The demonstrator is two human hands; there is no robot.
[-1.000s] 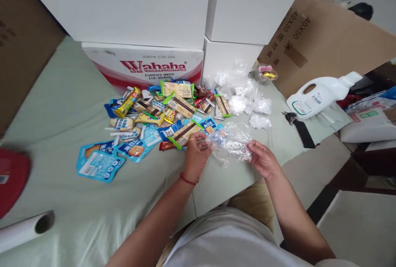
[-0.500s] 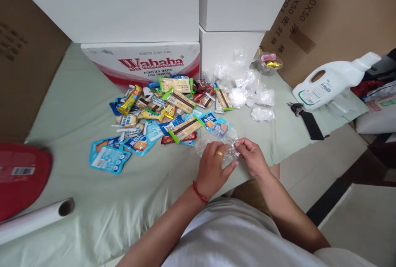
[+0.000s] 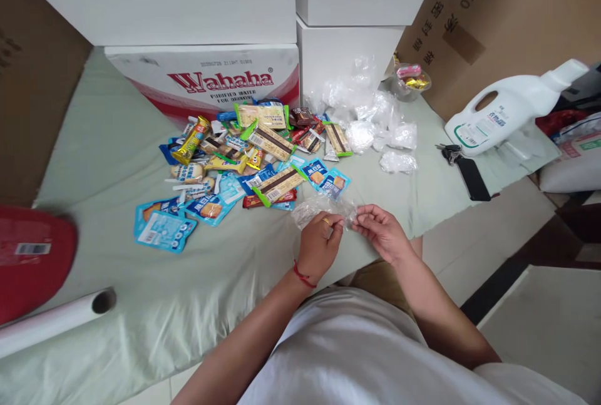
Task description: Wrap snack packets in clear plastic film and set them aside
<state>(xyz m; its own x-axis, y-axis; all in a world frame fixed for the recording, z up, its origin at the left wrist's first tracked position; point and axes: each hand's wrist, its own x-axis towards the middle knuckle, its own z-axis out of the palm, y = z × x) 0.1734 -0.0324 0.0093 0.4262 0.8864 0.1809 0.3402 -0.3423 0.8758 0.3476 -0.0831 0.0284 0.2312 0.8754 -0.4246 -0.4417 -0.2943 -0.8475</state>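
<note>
Clear plastic bag [image 3: 307, 208], 1: partly hidden by left hand [image 3: 321, 242]. Red object [image 3: 35, 267], 1: cut by left frame edge. Bottle label [image 3: 466, 136], 1: fine print illegible.

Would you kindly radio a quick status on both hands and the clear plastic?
Left hand and right hand pinching crumpled, thin clear plastic. Plastic over pale-green cloth. Flat, shiny blue snack packets just beyond.

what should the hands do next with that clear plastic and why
Probably ease the left hand and right hand gently apart to spread the clear plastic: both seem to pinch it, fingertips close together, and it looks crumpled.
</note>
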